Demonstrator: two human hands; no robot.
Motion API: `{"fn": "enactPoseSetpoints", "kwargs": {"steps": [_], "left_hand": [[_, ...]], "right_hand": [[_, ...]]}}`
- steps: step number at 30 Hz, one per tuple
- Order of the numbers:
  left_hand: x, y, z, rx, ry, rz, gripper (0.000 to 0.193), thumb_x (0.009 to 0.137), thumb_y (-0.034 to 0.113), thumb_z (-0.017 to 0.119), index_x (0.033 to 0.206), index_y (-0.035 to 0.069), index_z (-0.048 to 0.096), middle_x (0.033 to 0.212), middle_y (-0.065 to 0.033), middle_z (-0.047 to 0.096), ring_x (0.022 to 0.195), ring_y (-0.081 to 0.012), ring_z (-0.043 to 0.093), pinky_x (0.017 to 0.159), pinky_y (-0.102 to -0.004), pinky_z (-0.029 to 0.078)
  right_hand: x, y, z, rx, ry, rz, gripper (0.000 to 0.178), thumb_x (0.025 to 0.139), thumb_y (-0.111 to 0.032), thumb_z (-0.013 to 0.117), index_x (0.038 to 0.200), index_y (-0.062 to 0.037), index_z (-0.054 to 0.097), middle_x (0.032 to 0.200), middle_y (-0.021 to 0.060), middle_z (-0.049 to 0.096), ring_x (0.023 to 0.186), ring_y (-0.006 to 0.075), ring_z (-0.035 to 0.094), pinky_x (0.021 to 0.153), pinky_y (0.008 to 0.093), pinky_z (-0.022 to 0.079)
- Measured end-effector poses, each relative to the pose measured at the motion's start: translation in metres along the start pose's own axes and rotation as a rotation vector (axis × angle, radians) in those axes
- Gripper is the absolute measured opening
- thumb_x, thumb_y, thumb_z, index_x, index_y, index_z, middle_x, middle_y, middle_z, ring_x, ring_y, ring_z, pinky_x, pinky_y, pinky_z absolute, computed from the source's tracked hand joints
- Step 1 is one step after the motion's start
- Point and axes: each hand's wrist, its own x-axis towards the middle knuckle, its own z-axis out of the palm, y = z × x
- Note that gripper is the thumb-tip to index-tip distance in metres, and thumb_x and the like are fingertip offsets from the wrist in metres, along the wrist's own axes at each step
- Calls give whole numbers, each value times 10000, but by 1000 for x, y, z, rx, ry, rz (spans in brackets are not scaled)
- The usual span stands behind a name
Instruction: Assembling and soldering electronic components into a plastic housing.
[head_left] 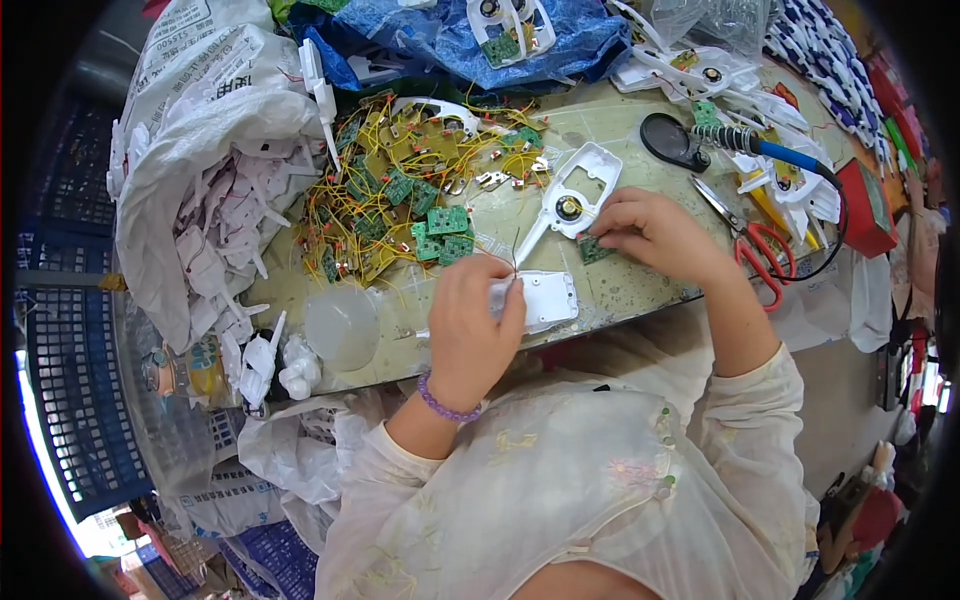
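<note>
My left hand (474,318), a purple bead bracelet at its wrist, is closed in a pinch on a thin dark wire (515,250). Just beside it lies a white plastic shell (552,300), partly covered by the hand. With bent fingertips my right hand (652,232) grips the edge of a small green circuit board (594,250) low over the table. Between the hands, a white long-handled plastic housing (590,165) lies with its frame away from me; a round black speaker (569,208) sits in it.
A heap of circuit boards with yellow wires (385,190) covers the back left, next to a sack of white plastic parts (225,205). Right of my right hand lie red-handled scissors (765,262), a blue-handled soldering iron (785,152) and a black round dish (672,140).
</note>
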Motion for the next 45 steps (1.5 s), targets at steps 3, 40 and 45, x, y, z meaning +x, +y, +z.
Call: {"fn": "enactPoseSetpoints", "kwargs": {"steps": [3,40,45], "left_hand": [[3,-12,-9,74,18,-97,146,796,130,677,785,35,567,793,-109,582,779,-311,546,704,-401,430],[25,-20,-12,-255,-557,307,224,704,-24,680,904,76,693,932,-48,670,907,-254,610,792,-357,482],[25,-23,-15,-166,-607,391,262,678,-5,714,919,97,710,951,-27,669,903,-237,622,783,-355,492]], "right_hand": [[3,-4,13,-8,40,12,148,804,-54,673,952,-49,681,927,91,614,844,240,612,729,316,484],[-16,-17,66,-281,590,49,289,729,-173,748,972,-56,647,893,88,619,872,290,564,748,386,458],[-17,-14,68,-269,589,55,291,731,-172,745,980,-58,647,895,90,615,872,290,563,750,383,460]]}}
